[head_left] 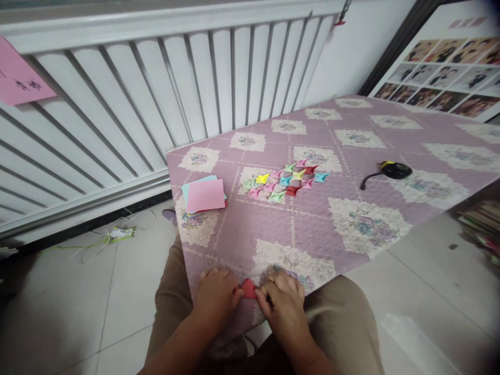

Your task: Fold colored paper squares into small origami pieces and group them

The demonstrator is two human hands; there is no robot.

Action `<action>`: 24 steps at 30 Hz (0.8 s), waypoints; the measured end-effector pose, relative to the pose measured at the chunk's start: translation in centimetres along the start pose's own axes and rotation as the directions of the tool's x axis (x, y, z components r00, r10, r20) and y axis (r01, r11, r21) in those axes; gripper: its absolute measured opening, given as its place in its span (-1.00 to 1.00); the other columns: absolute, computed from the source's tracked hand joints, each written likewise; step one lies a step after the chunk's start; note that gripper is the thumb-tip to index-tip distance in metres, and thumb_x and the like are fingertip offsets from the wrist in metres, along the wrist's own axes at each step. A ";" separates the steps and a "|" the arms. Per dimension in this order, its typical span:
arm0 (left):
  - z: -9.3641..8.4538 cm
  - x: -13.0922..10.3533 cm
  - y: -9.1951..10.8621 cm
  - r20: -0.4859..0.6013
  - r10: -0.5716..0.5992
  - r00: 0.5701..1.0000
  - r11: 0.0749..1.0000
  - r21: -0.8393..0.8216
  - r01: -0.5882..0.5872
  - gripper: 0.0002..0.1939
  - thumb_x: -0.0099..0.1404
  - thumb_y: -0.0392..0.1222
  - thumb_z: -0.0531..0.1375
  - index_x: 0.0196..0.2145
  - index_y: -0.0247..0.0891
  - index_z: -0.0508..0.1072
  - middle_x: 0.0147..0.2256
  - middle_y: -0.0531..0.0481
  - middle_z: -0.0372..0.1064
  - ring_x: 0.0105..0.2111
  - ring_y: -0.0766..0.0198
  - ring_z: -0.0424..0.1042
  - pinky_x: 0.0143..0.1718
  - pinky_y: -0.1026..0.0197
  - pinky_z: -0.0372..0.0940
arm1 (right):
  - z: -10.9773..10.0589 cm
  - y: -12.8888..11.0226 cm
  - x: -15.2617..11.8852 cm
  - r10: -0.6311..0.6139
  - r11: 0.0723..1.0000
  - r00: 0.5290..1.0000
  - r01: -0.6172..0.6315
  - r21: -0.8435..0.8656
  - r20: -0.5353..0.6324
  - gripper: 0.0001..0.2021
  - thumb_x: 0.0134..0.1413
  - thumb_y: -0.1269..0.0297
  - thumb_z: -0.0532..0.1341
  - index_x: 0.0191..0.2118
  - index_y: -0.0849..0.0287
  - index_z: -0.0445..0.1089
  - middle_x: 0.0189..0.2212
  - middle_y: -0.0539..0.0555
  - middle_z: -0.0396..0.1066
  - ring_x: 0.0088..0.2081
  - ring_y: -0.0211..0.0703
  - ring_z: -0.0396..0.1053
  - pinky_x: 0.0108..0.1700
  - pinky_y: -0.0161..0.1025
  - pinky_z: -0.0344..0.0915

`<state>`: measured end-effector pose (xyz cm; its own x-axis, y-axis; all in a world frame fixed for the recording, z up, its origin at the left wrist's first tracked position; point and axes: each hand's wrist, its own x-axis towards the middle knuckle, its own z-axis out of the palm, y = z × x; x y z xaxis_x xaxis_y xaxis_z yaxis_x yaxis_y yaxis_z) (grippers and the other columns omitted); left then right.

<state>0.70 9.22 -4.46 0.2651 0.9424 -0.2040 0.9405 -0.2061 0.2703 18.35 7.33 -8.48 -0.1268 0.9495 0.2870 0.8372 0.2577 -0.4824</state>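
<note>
One small red paper [248,288], folded to a blunt point, lies on the quilted, floral tablecloth [250,224] near its edge — pinched at nine o'clock by the left hand [216,291], at three by the right hand [284,299]. Between twelve and one, sharp-tipped folded paper shapes [285,180] sit in slanting rows; toward eleven, flat rectangular sheets [205,194] overlap; toward two rests a smooth black object [396,170].
</note>
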 end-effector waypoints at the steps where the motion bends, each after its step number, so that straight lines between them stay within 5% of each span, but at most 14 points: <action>1: 0.0 0.0 0.0 0.003 0.004 1.000 1.000 0.002 -0.004 -0.82 0.29 -0.14 0.12 -0.41 -0.21 0.47 -0.35 -0.03 0.43 -0.26 0.04 0.36 -0.19 0.00 0.13 | 0.0 0.0 0.0 0.000 1.000 1.000 0.000 -0.004 -0.001 -0.82 0.06 0.26 0.24 -0.54 0.08 0.33 -0.40 -0.02 0.33 -0.23 -0.10 0.26 -0.09 -0.10 0.04; 11: 0.2 0.1 -0.7 0.003 0.023 1.000 0.999 -0.034 -0.023 -0.89 0.31 -0.17 0.14 -0.33 -0.22 0.43 -0.33 0.01 0.42 -0.25 0.11 0.35 -0.18 0.06 0.11 | -0.2 -0.2 0.0 0.013 1.000 1.000 -0.013 -0.003 -0.008 -0.86 0.06 0.27 0.23 -0.49 0.07 0.32 -0.41 -0.03 0.33 -0.24 -0.11 0.26 -0.13 -0.14 0.05; 14: 0.7 0.2 -1.4 -0.037 0.178 0.983 0.984 -0.012 -0.178 -0.90 0.34 -0.20 0.12 -0.24 -0.16 0.44 -0.25 0.03 0.38 -0.20 0.17 0.32 -0.15 0.12 0.10 | -0.2 -0.3 -0.1 0.020 1.000 1.000 -0.020 -0.002 -0.002 -0.90 0.07 0.28 0.21 -0.44 0.07 0.31 -0.42 -0.03 0.32 -0.26 -0.11 0.25 -0.14 -0.14 0.05; 18: 1.1 0.3 -2.4 -0.107 0.547 0.830 0.836 0.117 -0.536 -0.83 0.40 -0.21 0.06 -0.12 -0.05 0.42 -0.19 0.07 0.36 -0.20 0.21 0.28 -0.17 0.15 0.08 | -0.2 -0.3 -0.2 0.028 1.000 1.000 -0.028 -0.011 0.007 -0.91 0.09 0.29 0.19 -0.42 0.07 0.31 -0.41 -0.03 0.33 -0.25 -0.10 0.26 -0.13 -0.12 0.06; 20: 1.0 0.2 -2.6 -0.130 0.647 0.751 0.761 0.172 -0.626 -0.81 0.40 -0.20 0.07 -0.06 -0.07 0.38 -0.16 0.04 0.36 -0.21 0.21 0.27 -0.18 0.15 0.07 | -0.2 -0.2 -0.2 0.019 1.000 1.000 -0.019 -0.015 0.003 -0.92 0.10 0.28 0.18 -0.42 0.06 0.33 -0.40 -0.03 0.35 -0.26 -0.11 0.27 -0.11 -0.11 0.08; 24: 1.1 0.1 -2.8 -0.128 0.682 0.720 0.728 0.222 -0.649 -0.78 0.39 -0.20 0.09 -0.02 -0.11 0.37 -0.13 -0.01 0.35 -0.21 0.21 0.25 -0.19 0.15 0.08 | -0.6 -0.2 -0.6 -0.074 0.996 0.996 0.070 -0.061 -0.059 -0.87 0.17 0.31 0.10 -0.26 0.01 0.40 -0.30 -0.01 0.44 -0.20 -0.12 0.34 -0.04 -0.09 0.10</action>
<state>-1.71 9.61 -6.30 0.8048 0.5722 0.1581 0.5594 -0.8201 0.1205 18.53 6.57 -8.08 -0.1566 0.9157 0.3700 0.8569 0.3123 -0.4101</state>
